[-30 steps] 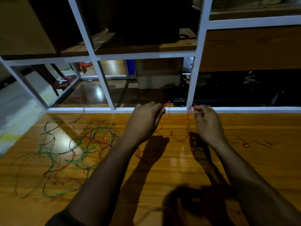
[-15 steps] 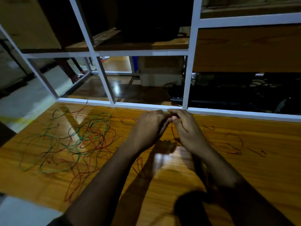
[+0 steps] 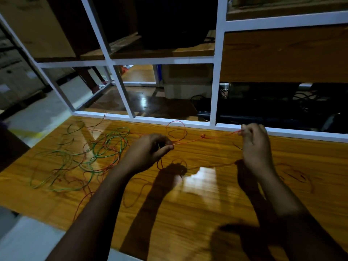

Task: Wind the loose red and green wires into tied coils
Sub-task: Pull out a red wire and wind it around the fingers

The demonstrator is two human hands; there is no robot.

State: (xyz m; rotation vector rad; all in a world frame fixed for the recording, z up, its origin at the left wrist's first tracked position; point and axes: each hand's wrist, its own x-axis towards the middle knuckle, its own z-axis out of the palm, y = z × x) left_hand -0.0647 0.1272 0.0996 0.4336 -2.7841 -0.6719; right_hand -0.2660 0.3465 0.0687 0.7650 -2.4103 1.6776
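Note:
A thin red wire (image 3: 207,137) runs taut between my two hands above the wooden table (image 3: 188,213), with a small knot-like kink near its middle. My left hand (image 3: 148,151) pinches one part of it with curled fingers. My right hand (image 3: 253,142) pinches the other part between thumb and fingertips, farther right and nearer the white frame. Loose red loops (image 3: 177,130) rise behind the taut stretch. A tangle of green and red wires (image 3: 90,157) lies spread on the table to the left of my left hand.
A white metal shelf frame (image 3: 214,91) stands along the table's far edge, with wooden shelves and dark equipment behind it. More red wire strands (image 3: 297,176) lie on the table at the right. The table's near-left corner (image 3: 28,210) drops to a pale floor.
My hands were together half a second ago; now they have pulled apart, the right moving right, and the red wire is stretched taut between them.

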